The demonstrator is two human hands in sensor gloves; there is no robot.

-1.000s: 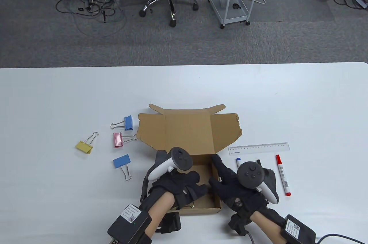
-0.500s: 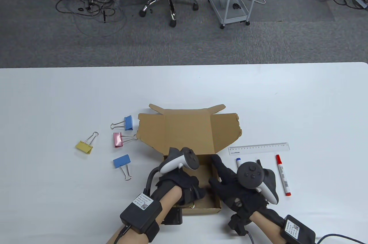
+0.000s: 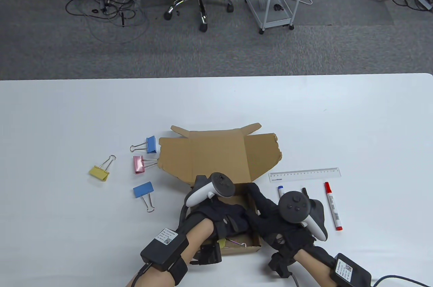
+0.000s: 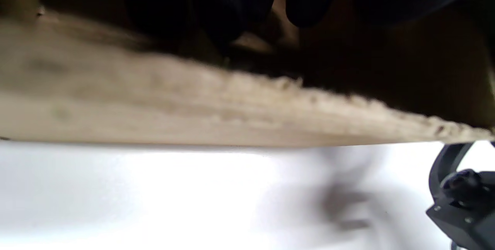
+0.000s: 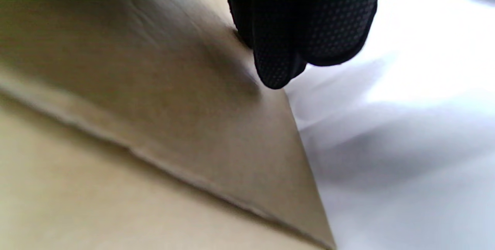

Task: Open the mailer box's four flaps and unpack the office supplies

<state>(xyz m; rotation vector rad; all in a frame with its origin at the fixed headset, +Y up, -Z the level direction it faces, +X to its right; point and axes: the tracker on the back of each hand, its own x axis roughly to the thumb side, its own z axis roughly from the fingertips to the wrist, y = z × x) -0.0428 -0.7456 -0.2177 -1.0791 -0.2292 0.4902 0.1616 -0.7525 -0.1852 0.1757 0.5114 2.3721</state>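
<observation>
A cardboard mailer box is sitting on the white tabletop with its lid and flaps lying spread open toward the far side. The left hand is reaching down into the box, its fingers curling inside near the front wall; whether they are pinching anything I cannot tell, though a yellow binder clip with a wire handle is showing in the box just beneath that hand. The right hand is resting on the right wall of the box, its fingers lying fairly straight along the cardboard edge and touching it. The left wrist view is showing the blurred front wall of the box from close up, with dark gloved fingers behind it. To the left of the box four more clips are lying on the tabletop: a small blue clip nearest the flap, a pink clip just below it with its handle touching the flap's edge, a second yellow clip farther left, and a larger blue clip nearer the person. To the right a clear ruler is lying crosswise, a red marker is lying below it, and a blue-capped marker is lying partly hidden by the right hand's tracker.
</observation>
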